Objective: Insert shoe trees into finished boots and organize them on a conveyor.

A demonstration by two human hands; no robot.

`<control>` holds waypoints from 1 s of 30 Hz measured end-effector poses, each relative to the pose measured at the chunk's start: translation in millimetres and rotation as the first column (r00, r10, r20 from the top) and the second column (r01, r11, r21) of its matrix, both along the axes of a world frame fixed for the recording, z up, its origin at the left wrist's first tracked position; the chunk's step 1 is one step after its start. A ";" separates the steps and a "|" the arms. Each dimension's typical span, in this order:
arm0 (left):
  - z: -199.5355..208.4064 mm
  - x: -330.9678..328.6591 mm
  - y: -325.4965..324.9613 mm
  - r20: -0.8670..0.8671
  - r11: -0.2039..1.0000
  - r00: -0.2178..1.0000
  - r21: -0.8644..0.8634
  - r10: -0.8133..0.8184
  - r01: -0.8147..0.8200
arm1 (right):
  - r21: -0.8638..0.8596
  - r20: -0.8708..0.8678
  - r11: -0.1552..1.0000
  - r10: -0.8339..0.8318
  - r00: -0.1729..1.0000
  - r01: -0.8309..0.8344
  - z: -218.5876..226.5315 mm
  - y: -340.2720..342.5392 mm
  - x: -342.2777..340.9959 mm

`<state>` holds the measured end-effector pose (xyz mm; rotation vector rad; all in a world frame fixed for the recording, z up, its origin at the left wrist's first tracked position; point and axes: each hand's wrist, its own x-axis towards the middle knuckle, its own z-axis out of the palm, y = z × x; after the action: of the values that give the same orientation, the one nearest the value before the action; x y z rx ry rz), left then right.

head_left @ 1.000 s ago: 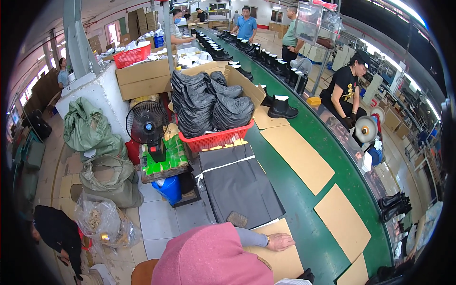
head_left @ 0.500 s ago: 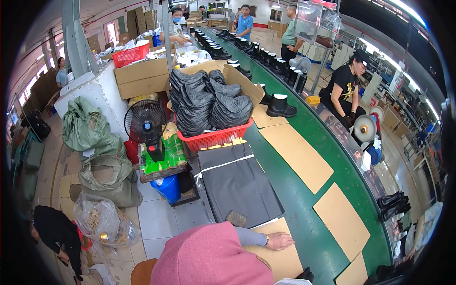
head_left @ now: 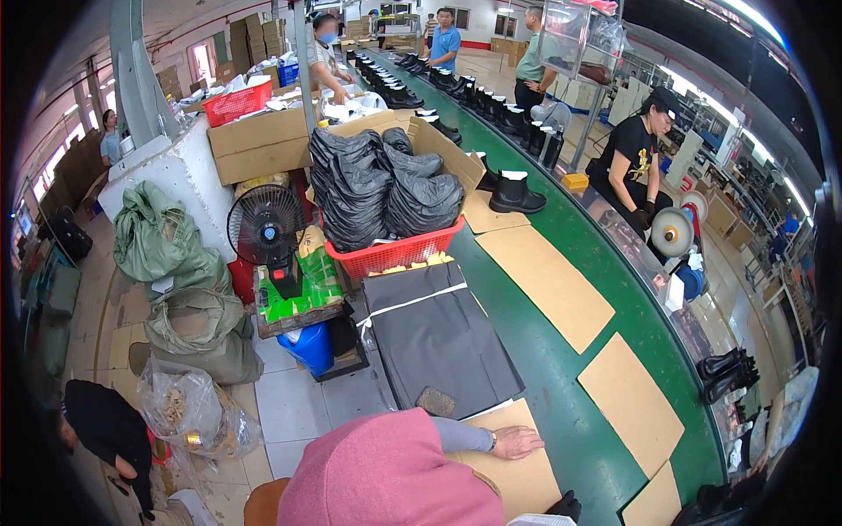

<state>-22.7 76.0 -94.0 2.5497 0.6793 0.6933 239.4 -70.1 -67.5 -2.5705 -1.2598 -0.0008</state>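
Neither my left hand nor my right hand shows. At the lower edge, very near, a co-worker in a pink hood hides what lies below. From beyond the hood comes that person's grey sleeve, and their bare hand lies flat on a tan cardboard sheet. Just past that sheet's lower corner is a small black shape, cut off, whose kind I cannot make out. A stack of dark sheets with a white strap lies above the hand, a rough grey-brown block at its near edge.
A green conveyor carries cardboard sheets and black boots. Left of it stand a red basket of black bags, a fan and sacks. Across it sits a worker; another bends at lower left.
The view has shifted very slightly. Far back, a masked worker left of the conveyor has straightened up and moved an arm. The co-worker's hand on the cardboard stays in place.
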 end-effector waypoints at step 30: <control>2.8 -5.6 0.2 0.179 0.990 0.984 0.134 0.018 -0.042 | 0.240 -0.035 0.970 0.034 0.999 -0.024 -24.7 7.1 11.2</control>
<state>-28.3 76.1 -91.2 2.5642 0.6310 0.9953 250.6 -62.9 -92.2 -2.3349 -1.2033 -0.0906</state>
